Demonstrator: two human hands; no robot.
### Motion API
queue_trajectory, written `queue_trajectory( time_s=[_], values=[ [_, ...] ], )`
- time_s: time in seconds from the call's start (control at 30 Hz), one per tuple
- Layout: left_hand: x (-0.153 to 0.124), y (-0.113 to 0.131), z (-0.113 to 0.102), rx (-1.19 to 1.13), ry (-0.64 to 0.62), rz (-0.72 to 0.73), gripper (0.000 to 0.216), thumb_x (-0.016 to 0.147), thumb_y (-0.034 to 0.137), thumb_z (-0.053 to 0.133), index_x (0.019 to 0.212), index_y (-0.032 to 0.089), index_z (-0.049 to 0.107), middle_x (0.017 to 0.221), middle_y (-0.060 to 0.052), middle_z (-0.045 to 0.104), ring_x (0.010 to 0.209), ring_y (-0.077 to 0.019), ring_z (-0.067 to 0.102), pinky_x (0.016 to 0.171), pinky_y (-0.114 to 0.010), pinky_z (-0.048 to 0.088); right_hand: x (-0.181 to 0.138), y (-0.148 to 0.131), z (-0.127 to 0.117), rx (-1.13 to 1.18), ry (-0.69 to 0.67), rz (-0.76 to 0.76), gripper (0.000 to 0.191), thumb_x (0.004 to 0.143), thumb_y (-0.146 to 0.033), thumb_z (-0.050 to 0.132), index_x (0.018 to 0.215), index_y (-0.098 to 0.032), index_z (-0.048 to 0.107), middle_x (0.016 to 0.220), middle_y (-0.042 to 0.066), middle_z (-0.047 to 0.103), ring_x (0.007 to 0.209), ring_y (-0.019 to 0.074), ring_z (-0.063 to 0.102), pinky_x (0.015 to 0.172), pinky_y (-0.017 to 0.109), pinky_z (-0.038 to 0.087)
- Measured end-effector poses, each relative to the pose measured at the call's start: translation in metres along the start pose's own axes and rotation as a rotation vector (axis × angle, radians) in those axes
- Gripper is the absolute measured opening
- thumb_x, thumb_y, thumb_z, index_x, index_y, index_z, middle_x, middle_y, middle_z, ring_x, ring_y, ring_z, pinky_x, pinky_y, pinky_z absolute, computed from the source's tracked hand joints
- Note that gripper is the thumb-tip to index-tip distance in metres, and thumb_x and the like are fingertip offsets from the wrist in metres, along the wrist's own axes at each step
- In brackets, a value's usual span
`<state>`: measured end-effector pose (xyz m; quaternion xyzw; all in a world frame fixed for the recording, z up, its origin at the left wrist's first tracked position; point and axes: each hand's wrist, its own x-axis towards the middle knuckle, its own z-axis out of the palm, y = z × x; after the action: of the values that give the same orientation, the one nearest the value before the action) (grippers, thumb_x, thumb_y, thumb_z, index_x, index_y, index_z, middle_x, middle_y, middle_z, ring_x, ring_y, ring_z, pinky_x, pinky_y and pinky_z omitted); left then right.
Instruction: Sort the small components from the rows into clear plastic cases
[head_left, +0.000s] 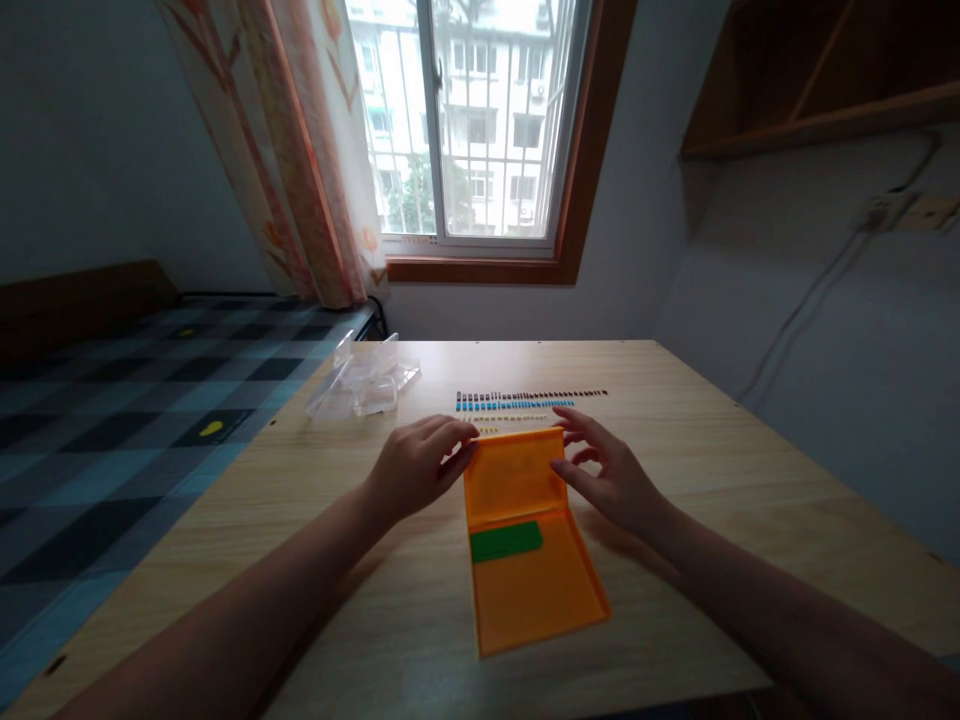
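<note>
An orange plastic case (540, 600) lies opened on the table, its hinged lid tilted up at the far side. Inside the near half sits a flat green piece (506, 541). My left hand (420, 465) pinches the lid's upper left corner between thumb and fingers. At the lid's right edge is my right hand (607, 470), thumb and fingers apart around the corner; the thumb seems to touch the edge. Beyond the lid run rows of tiny pieces: a dark row (529, 395), a blue row (514, 405) and paler ones partly hidden by the lid.
Clear plastic boxes (367, 380) are heaped at the table's far left. The wooden table (712, 520) meets a bed with a checked cover (150, 430) on the left. A window (487, 130) is ahead, and a shelf (817, 125) hangs at the upper right.
</note>
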<state>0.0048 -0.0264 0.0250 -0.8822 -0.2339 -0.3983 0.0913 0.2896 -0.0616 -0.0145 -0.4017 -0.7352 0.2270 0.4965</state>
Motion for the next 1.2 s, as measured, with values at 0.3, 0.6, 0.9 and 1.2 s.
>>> queue_trajectory(
  time_s=[0.3, 0.6, 0.9, 1.2],
  values=[
    [0.005, 0.006, -0.004, 0.058, 0.061, 0.138, 0.009, 0.099, 0.019, 0.056, 0.108, 0.018, 0.059, 0.095, -0.006, 0.07, 0.081, -0.0161, 0.066, 0.069, -0.027, 0.056, -0.001, -0.002, 0.002, 0.003, -0.047, 0.005, 0.05, 0.089, -0.021, 0.067, 0.138, -0.028, 0.058, 0.117, 0.006, 0.072, 0.083, 0.0159, 0.069, 0.067, 0.028, 0.062],
    [0.018, 0.102, -0.031, 0.141, -0.334, 0.408, 0.017, 0.096, 0.018, 0.056, 0.079, 0.019, 0.058, 0.073, -0.001, 0.061, 0.06, -0.0174, 0.056, 0.048, -0.03, 0.045, -0.001, -0.007, 0.0, -0.04, -0.012, -0.037, 0.044, 0.088, -0.021, 0.068, 0.131, -0.026, 0.062, 0.117, 0.006, 0.073, 0.079, 0.0141, 0.069, 0.065, 0.026, 0.062],
    [-0.007, 0.149, -0.006, 0.292, -1.112, -0.371, 0.023, 0.086, 0.002, 0.053, 0.095, 0.014, 0.07, 0.08, -0.011, 0.07, 0.062, -0.0295, 0.072, 0.045, -0.033, 0.054, -0.002, -0.008, -0.001, -0.068, 0.013, -0.089, 0.039, 0.088, -0.021, 0.069, 0.126, -0.027, 0.065, 0.114, 0.005, 0.074, 0.077, 0.0145, 0.069, 0.065, 0.027, 0.063],
    [-0.006, 0.141, -0.007, 0.297, -1.145, -0.463, 0.039, 0.087, -0.001, 0.049, 0.118, 0.011, 0.071, 0.082, -0.015, 0.073, 0.068, -0.0298, 0.075, 0.051, -0.034, 0.059, 0.0, -0.008, -0.003, -0.08, 0.009, -0.049, 0.038, 0.088, -0.025, 0.069, 0.126, -0.027, 0.065, 0.115, 0.005, 0.074, 0.074, 0.0146, 0.069, 0.065, 0.029, 0.064]
  ],
)
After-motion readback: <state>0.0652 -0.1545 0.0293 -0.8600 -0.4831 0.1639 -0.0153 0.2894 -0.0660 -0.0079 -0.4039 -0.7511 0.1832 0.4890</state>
